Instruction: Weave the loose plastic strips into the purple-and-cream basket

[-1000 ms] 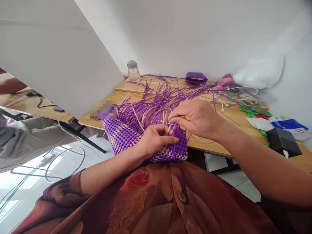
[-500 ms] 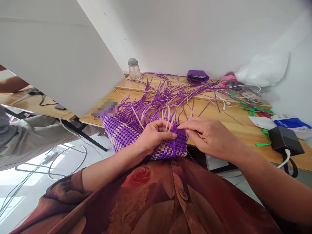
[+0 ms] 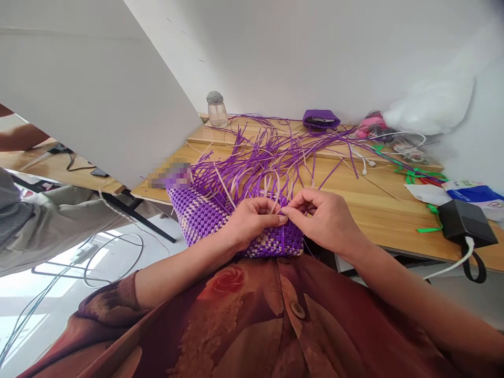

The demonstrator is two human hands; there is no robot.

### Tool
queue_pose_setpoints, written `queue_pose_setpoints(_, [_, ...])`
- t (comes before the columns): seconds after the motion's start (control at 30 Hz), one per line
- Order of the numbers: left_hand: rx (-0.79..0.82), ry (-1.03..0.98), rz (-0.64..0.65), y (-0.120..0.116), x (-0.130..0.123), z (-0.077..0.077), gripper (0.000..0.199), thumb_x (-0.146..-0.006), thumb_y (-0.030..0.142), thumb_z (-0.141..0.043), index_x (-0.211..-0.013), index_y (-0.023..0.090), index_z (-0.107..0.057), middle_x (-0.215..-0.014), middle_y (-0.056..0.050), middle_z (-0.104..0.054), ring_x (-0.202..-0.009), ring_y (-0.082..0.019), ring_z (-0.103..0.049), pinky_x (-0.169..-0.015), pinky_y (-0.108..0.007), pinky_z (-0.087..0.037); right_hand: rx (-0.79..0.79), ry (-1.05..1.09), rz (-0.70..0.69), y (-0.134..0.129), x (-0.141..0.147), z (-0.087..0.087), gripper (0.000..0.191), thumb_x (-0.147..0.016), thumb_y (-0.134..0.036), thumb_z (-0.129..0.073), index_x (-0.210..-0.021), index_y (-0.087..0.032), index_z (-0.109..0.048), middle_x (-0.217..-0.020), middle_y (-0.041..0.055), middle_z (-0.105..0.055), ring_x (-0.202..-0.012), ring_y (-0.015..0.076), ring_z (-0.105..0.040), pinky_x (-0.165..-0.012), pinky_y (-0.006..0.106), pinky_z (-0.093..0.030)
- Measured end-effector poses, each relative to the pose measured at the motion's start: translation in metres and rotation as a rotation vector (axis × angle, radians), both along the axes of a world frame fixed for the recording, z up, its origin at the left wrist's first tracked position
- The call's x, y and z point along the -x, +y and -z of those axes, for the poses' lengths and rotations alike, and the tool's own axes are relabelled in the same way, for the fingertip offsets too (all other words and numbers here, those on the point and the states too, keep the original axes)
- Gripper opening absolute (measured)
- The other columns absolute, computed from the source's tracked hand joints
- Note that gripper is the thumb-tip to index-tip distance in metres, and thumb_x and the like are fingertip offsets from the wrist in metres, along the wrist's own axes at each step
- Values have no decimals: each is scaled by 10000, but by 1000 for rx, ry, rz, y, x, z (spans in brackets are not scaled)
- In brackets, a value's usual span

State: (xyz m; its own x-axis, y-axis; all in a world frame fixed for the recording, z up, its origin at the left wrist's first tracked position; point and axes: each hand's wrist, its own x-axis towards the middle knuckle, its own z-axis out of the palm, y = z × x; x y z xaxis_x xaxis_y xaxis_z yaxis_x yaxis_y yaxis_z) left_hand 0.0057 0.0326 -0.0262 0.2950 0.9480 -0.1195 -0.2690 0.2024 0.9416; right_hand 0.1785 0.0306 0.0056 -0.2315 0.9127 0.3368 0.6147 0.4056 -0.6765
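A basket woven from purple and cream strips [image 3: 199, 214] lies on its side between my body and the table edge. Long loose strips [image 3: 252, 168] fan out from its rim across the table. My left hand [image 3: 255, 220] is closed on the basket's edge near its right end, thumb in front and fingers partly hidden behind. Close beside it, my right hand [image 3: 321, 212] pinches a purple strip between thumb and forefinger. One purple strip [image 3: 282, 240] runs down over the weave below the fingertips.
On the wooden table [image 3: 378, 210] stand a clear bottle [image 3: 218, 111] and a small purple woven pouch [image 3: 321, 119]. To the right are a black box-shaped device [image 3: 468, 223], a blue and white packet [image 3: 474, 194], and a white plastic bag [image 3: 431, 107]. Another person's arm [image 3: 23, 137] shows at left.
My right hand has moved left and closer to my left thumb, its fingertips now pinched at the basket's edge. My left hand keeps its hold. The view has shifted slightly.
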Motion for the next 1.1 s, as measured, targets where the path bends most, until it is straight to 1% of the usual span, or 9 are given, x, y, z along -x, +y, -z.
queue_pose_setpoints(0.17, [25,4,44,-2,0,-1,361,-510,214,-916,-756,125,-668,-688,8,-669,-635,-88,-593,-681,-241,-446,126,55,35,2,3,-4,185,-707,-307,-709,-618,-167,-626,-571,3,-627,-505,105,-503,-493,236,-384])
queue_pose_setpoints(0.4, [38,-21,33,1,-2,0,328,-487,213,-920,-672,117,-667,-657,-1,-672,-613,-83,-571,-671,-246,-437,138,98,29,2,2,-2,299,-706,-332,-690,-522,-177,-512,-470,-41,-463,-459,71,-355,-430,228,-250])
queue_pose_setpoints(0.53, [58,12,37,2,-2,-1,330,-485,253,-920,-650,112,-670,-634,3,-645,-605,-80,-539,-651,-240,-403,121,67,0,-5,-5,0,295,-808,-365,-657,-597,-172,-584,-519,-23,-514,-477,89,-415,-446,234,-324])
queue_pose_setpoints(0.6, [55,41,48,3,-1,-2,331,-511,288,-909,-640,114,-659,-610,10,-617,-583,-74,-505,-617,-234,-367,10,-14,-59,-11,-12,1,212,-859,-330,-631,-731,-167,-672,-638,12,-610,-583,126,-535,-556,257,-451])
queue_pose_setpoints(0.67, [51,57,58,3,-1,-2,327,-529,300,-894,-635,116,-646,-598,12,-600,-568,-72,-483,-598,-233,-342,-198,-145,-163,-17,-19,1,158,-859,-251,-644,-961,-164,-727,-916,81,-686,-847,193,-630,-798,334,-528])
queue_pose_setpoints(0.73, [70,50,75,3,-1,-3,307,-540,291,-874,-646,118,-643,-603,7,-600,-567,-79,-487,-600,-236,-345,-390,-292,-295,-22,-23,2,308,-834,-177,-666,-1138,-194,-715,-1226,134,-622,-1127,261,-581,-1005,429,-474])
queue_pose_setpoints(0.83, [93,31,86,4,-1,-3,270,-541,259,-842,-664,117,-647,-625,-2,-614,-586,-93,-513,-625,-245,-372,-532,-458,-458,-27,-22,2,251,-841,-158,-671,-1064,-240,-751,-1406,123,-524,-1286,304,-477,-1093,482,-414])
queue_pose_setpoints(0.97, [77,49,52,4,-1,-4,253,-520,235,-829,-645,119,-641,-607,3,-613,-558,-84,-492,-604,-238,-352,-668,-380,-502,-26,-14,0,82,-852,-174,-688,-903,-197,-748,-1182,96,-674,-1150,254,-557,-1023,390,-485])
queue_pose_setpoints(1.1, [61,44,61,4,-2,-5,297,-507,266,-859,-615,119,-625,-568,18,-577,-526,-70,-444,-573,-236,-310,-600,-231,-418,-16,-12,-6,92,-885,-167,-648,-958,-176,-703,-959,68,-719,-933,192,-630,-902,331,-518])
